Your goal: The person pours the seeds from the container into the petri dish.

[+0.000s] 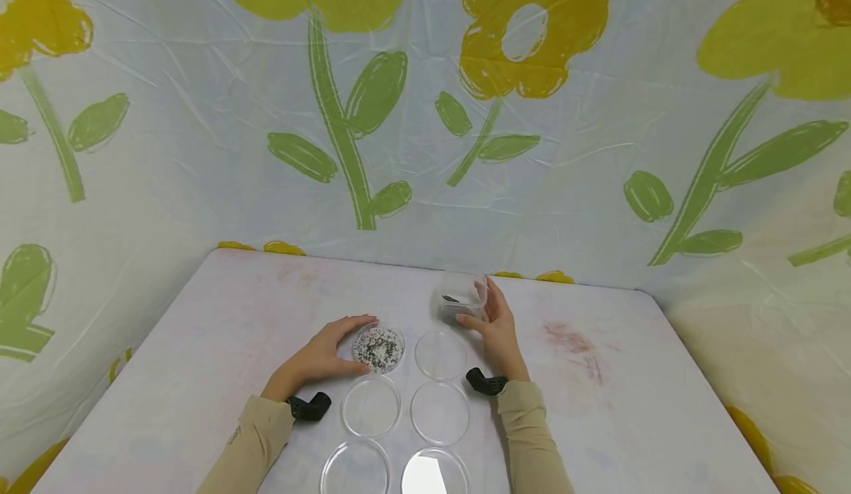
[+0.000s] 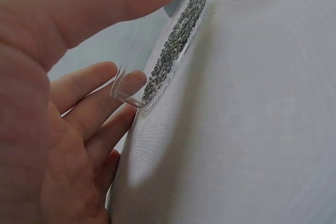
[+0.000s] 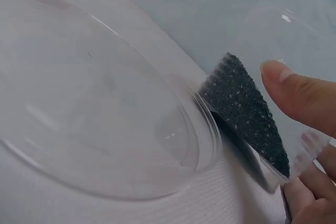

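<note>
My left hand [image 1: 322, 354] holds a clear round petri dish [image 1: 379, 349] by its rim, with thumb and fingers on either side. Dark grains [image 2: 178, 43] lie in that dish, scattered over its white-looking bottom in the head view. On the right, my right hand [image 1: 500, 331] grips a clear plastic box [image 1: 463, 291], thumb on the near wall. Dark grains [image 3: 244, 116] are banked up inside the box, which looks tilted in the right wrist view. Just in front of the box sits a petri dish [image 3: 100, 93] without grains.
Several more clear petri dishes, among them one at centre left [image 1: 371, 406] and one at centre right [image 1: 439, 413], stand in two columns toward me. The white table [image 1: 618, 420] has reddish stains at right. A flower-printed cloth [image 1: 565, 206] hangs behind its far edge.
</note>
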Available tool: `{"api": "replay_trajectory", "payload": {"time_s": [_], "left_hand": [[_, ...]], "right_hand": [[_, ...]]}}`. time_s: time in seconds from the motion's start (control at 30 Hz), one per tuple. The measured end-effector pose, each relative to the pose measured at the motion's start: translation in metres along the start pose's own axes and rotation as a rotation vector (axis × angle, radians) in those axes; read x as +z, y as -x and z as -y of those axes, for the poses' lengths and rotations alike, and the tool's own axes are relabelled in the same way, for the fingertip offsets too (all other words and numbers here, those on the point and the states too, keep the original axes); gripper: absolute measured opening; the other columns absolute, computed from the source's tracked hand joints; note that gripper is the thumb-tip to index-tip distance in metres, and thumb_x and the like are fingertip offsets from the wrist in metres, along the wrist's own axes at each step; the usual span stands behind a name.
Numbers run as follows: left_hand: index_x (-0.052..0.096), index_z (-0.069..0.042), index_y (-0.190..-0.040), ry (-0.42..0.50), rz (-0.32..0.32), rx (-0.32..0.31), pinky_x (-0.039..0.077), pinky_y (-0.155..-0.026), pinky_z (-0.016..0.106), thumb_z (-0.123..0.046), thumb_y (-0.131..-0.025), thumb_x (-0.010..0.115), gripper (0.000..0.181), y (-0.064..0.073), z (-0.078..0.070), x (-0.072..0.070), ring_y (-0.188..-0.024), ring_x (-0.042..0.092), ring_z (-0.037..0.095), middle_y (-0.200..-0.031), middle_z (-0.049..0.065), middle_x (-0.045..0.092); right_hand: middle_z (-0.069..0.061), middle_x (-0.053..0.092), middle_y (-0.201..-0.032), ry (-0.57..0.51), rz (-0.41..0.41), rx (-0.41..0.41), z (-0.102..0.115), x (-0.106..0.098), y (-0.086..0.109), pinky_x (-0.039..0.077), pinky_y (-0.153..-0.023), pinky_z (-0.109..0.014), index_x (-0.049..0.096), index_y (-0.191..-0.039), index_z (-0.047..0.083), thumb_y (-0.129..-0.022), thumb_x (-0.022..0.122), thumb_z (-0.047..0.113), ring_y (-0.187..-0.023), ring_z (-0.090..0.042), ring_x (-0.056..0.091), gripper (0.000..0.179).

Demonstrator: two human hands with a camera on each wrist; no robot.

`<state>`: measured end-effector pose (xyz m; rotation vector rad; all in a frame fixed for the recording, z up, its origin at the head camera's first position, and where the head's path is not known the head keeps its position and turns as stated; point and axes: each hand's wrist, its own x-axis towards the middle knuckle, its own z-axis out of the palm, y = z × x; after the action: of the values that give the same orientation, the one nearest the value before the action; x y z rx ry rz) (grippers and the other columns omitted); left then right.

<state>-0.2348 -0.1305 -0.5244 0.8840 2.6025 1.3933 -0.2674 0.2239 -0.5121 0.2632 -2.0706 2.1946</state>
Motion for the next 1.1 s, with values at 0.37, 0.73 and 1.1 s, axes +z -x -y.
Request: {"api": "replay_trajectory", "payload": {"time_s": [0.37,0.73,1.1], "left_hand": [[0.051,-0.019,-0.146,0.009,-0.006,0.012,0.024,-0.113,0.058,-0.033,-0.072,0.087,0.083,0.001,-0.004,-0.001,-0.14,0.039,0.031,-0.148,0.0,0.049],[0.051,-0.02,-0.146,0.0,-0.004,0.001,0.021,-0.114,0.058,-0.033,-0.073,0.086,0.082,0.0,-0.004,-0.001,-0.141,0.036,0.031,-0.149,-0.001,0.048],[0.051,-0.019,-0.146,0.007,-0.005,-0.005,0.028,-0.109,0.061,-0.034,-0.073,0.086,0.083,0.003,-0.008,-0.002,-0.138,0.04,0.034,-0.148,0.003,0.049]], "right_hand": [[-0.017,0.028,-0.16,0.016,-0.001,-0.019,-0.009,-0.004,-0.005,0.025,-0.116,-0.033,0.026,-0.158,0.013,-0.082,0.075,-0.009,-0.146,-0.026,0.027,0.093],[-0.02,0.027,-0.159,-0.031,-0.072,-0.008,-0.007,0.0,0.0,0.023,-0.117,-0.034,0.022,-0.156,0.004,-0.08,0.077,-0.008,-0.147,-0.027,0.026,0.094],[-0.023,0.051,-0.13,-0.042,-0.346,0.033,0.0,0.008,0.026,0.047,-0.092,-0.021,0.039,-0.138,-0.008,-0.092,0.065,-0.004,-0.114,-0.02,0.055,0.053]]}}
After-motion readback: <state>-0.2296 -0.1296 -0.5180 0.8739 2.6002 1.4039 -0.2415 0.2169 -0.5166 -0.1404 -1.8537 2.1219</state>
